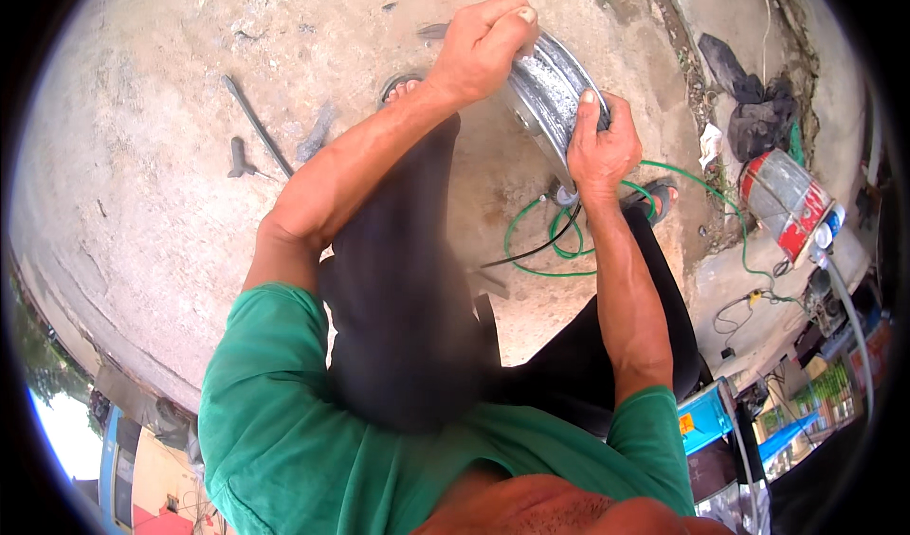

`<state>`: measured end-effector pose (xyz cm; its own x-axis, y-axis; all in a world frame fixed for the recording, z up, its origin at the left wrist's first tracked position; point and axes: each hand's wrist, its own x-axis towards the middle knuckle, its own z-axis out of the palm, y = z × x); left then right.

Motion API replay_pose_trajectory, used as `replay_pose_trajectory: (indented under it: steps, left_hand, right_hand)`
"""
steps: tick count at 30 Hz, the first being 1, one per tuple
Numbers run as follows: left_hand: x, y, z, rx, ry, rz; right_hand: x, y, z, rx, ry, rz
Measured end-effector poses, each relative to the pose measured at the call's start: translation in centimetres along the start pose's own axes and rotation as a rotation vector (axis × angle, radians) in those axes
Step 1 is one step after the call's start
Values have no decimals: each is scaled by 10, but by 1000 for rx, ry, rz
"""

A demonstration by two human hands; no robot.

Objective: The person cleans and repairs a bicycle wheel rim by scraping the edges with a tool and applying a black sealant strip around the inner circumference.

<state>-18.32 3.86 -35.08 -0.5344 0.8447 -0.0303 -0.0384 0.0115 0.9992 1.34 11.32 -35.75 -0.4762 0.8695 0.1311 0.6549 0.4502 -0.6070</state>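
Observation:
A silvery metal wheel rim (547, 88) with a grooved, scuffed channel is tilted up in front of my knees. Around its upper left part, my left hand (485, 47) is closed, with the thumb bent over the curled fingers. What lies beneath those fingers is hidden. On the rim's right side, my right hand (604, 146) grips the edge, its thumb pressed on the outer lip. Past the rim's lower end, a green hose (555, 272) lies in loops on the ground, with a thin black line (536, 250) across it.
A long metal bar (256, 123) and a dark-handled tool (239, 159) lie on the concrete to the left. At the right are a dark bundle of plastic (761, 108), a red and grey can (787, 203) and cables. A blue box (701, 417) stands at lower right.

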Motion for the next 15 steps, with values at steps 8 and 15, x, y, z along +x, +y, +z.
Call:
replay_pose_trajectory:
  steps: [8,15]
  left_hand:
    - [24,16,-35,-685,106,145]
    - [3,-30,-15,-340,178,-93]
  right_hand:
    - [-11,34,-13,52,-44,60]
    - [-17,34,-9,76,-15,18]
